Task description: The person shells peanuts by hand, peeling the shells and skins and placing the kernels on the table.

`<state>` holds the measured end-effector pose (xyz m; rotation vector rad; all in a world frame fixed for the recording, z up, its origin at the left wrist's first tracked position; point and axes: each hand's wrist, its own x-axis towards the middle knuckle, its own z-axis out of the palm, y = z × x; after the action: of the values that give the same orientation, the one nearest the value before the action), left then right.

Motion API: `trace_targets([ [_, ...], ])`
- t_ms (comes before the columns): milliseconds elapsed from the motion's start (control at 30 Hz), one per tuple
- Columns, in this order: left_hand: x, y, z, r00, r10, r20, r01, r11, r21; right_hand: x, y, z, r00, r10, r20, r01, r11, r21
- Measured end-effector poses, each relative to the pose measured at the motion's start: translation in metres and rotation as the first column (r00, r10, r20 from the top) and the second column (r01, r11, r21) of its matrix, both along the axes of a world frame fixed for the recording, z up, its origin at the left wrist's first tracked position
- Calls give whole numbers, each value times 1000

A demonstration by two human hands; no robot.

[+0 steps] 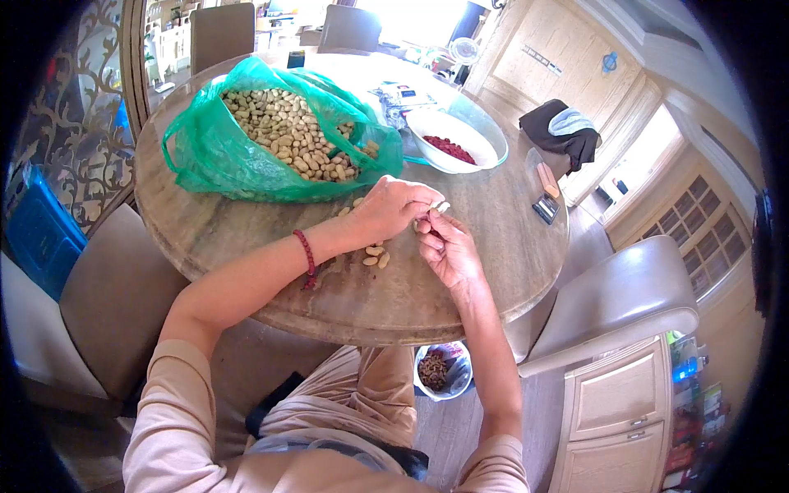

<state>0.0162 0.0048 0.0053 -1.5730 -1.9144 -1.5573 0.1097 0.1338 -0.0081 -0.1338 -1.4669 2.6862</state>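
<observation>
Both hands meet over the near middle of the round table [509, 271]. My left hand [393, 212], with a red bead bracelet at its wrist, has its fingers closed on a peanut [442, 207] whose pale shell shows at the fingertips. My right hand [450, 251] pinches at the same peanut from the right, fingers curled in; part of it is hidden by the fingers. Several loose unshelled peanuts [376, 255] lie on the table below my left hand. Just beyond it stands an open green plastic bag [222, 160] full of unshelled peanuts [288, 131].
A white bowl [427, 127] with red-skinned kernels stands at the back right, beside a clear plastic package [403, 97]. A dark small box [545, 209] lies near the right edge. Below the table is a bin [460, 380] holding shells. Chairs [616, 296] surround the table.
</observation>
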Motion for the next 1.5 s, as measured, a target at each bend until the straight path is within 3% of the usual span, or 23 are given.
trace_targets([
  [67,-2,1,-1,994,-4,-109,8,999,36,0,3,-2,999,28,-27,-29,999,-34],
  [200,-2,1,1,987,-41,-154,45,999,24,-4,8,-6,999,45,-30,-47,993,-105],
  [400,-2,2,-1,997,-28,-68,29,1000,12,-2,6,-3,998,52,-27,-55,989,-137],
  [500,-3,2,-3,998,15,55,-19,997,75,0,7,-3,998,65,-2,-64,982,-177],
  [567,-7,2,-3,991,2,134,-21,990,140,4,5,-1,995,-81,58,78,996,48],
  [600,-10,1,-4,995,31,93,-46,986,159,5,2,2,995,-77,64,74,996,47],
  [633,-12,1,-5,994,36,101,-52,986,156,6,-2,5,958,-287,-23,284,930,232],
  [667,-15,1,-7,995,52,88,-63,991,119,7,-6,6,875,-462,-144,480,787,388],
  [700,-16,1,-9,995,67,77,-74,994,82,7,-6,5,879,-458,-134,472,791,390],
  [767,-18,3,-14,995,81,57,-84,994,63,8,-4,5,804,-500,-322,595,680,429],
  [833,-22,6,-20,999,-2,-36,0,999,-54,8,-6,4,808,-503,-308,590,694,412],
  [900,-26,7,-23,992,1,-122,-8,998,-60,3,-7,-1,759,-379,-530,648,521,556],
  [933,-26,8,-23,992,11,-124,-20,997,-69,2,-6,-5,764,-378,-523,642,523,561],
  [1000,-30,6,-22,993,26,-118,-35,997,-76,2,-8,-5,868,-62,-493,489,290,823],
  [1033,-33,4,-20,993,36,-114,-42,997,-58,4,-13,-3,870,-59,-489,483,291,826],
  [1100,-36,0,-15,993,48,-107,-52,998,-38,8,-26,2,928,-75,-365,369,42,928],
  [1167,-38,-5,-9,996,71,-60,-75,996,-57,-1,-25,-7,923,-55,-381,380,-27,925],
  [1233,-38,-6,-8,996,72,-47,-73,997,-28,-9,-23,-14,868,139,-477,494,-143,857],
  [1367,-39,-6,-10,996,87,-29,-88,995,-47,-8,-18,-14,883,135,-449,466,-135,875],
  [1467,-36,-7,-6,998,67,20,-66,995,-76,-1,-13,-10,863,27,-504,504,-101,858],
  [1500,-34,-8,-3,998,66,16,-65,996,-69,3,-12,-9,858,-71,-508,509,-9,861],
])
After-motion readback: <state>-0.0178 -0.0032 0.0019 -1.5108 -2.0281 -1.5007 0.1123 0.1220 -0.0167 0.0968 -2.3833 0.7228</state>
